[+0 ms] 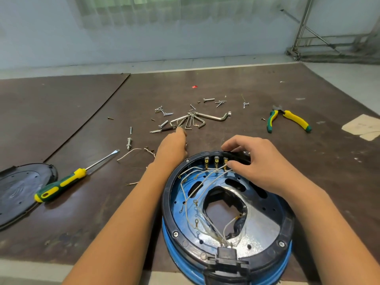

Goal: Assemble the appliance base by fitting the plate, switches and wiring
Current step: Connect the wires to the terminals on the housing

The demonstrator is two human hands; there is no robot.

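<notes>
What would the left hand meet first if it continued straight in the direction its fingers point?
Probably the bunch of hex keys, lying just ahead of the left hand; depth is unclear.

No legible text, label or number is being shown. Faint marks on the paper sheet, well right of the right hand, are being blurred beyond reading.

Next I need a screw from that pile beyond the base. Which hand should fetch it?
Left. The left hand is stretched out to the pile's near edge, by the hex keys and screws. The right hand grips the base's far rim at the switches, likely steadying it.
</notes>
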